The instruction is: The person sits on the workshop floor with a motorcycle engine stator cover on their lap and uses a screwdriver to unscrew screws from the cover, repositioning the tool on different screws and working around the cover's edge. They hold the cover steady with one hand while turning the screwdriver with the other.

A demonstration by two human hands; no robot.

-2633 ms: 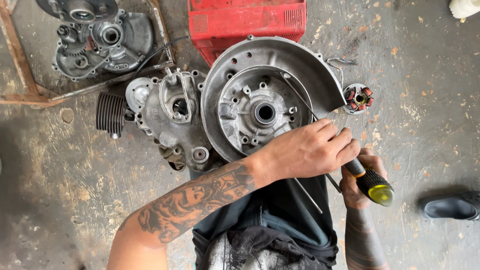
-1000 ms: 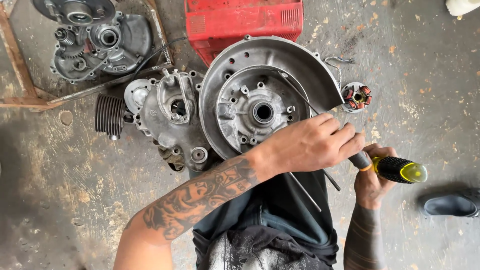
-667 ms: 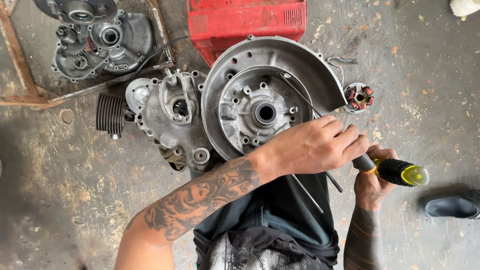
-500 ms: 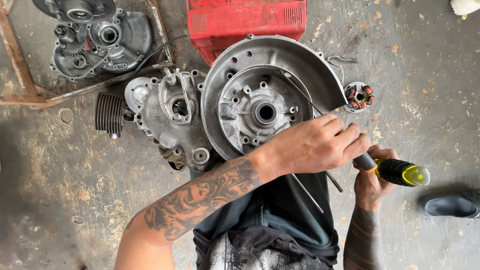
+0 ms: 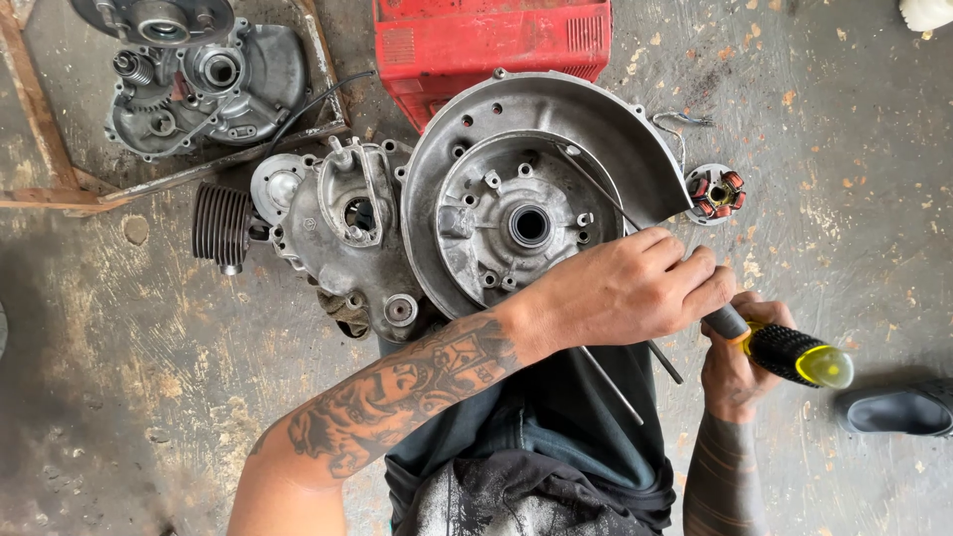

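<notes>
Across the middle of the frame sits the big aluminium engine case [image 5: 516, 189], laid flat on the concrete floor [image 5: 149, 397] with its round open face turned up toward us — likely so the bearing bore at its centre and the ring of bosses around it can be reached from above. It is dull grey, cast, greasy in the recesses, with a curved shroud wall rising along its upper right rim. To its left the finned cylinder [image 5: 220, 225] juts out sideways, dark and ribbed.

Behind it, at the top centre, lies a red plastic cover [image 5: 491, 35]; in the upper left a second grey case half [image 5: 199, 84] rests against a rusty metal frame [image 5: 30, 109].

Our left hand [image 5: 625, 288] reaches over from the lower left, its fingers curled down on the case's lower right edge and over the shaft of the screwdriver [image 5: 784, 352] — seemingly steadying and guiding the tool. Our right hand [image 5: 740, 362], at centre right, has its fingers wrapped round the black-and-yellow handle from below; the tip is hidden under the left hand, so we cannot tell what it meets.

Just beside the shroud, at right, sits a small stator [image 5: 715, 194] with copper-red coils — set apart from the case. A dark sandal [image 5: 898, 409] lies at the right edge.
</notes>
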